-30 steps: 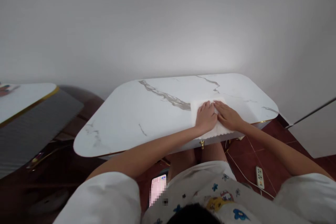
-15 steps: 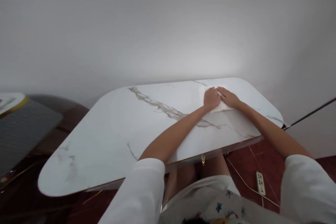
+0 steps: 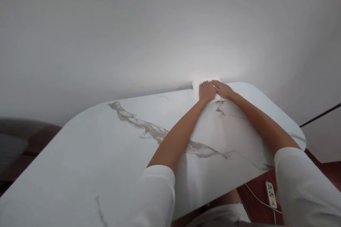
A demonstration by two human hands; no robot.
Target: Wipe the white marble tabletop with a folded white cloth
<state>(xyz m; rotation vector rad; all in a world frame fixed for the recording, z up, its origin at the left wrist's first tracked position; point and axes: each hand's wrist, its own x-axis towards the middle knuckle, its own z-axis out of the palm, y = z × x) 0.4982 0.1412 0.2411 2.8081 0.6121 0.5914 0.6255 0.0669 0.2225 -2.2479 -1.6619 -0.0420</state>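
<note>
A white cloth lies at the back edge of a white marble-patterned tabletop, up against the wall. My left hand is on the cloth with its fingers bent over it. Beside it, my right hand presses on the same cloth, its fingertips touching or overlapping the left hand's. Both arms reach forward across the tabletop. Most of the cloth's middle is hidden under my hands.
A plain pale wall rises right behind the tabletop. On the dark red floor at lower right lies a white power strip with its cord. A dark, blurred shape is at the left.
Both hands have slid the cloth away from me to the tabletop's back edge. My view has moved closer over the tabletop, and the piece of furniture at left has mostly left the picture.
</note>
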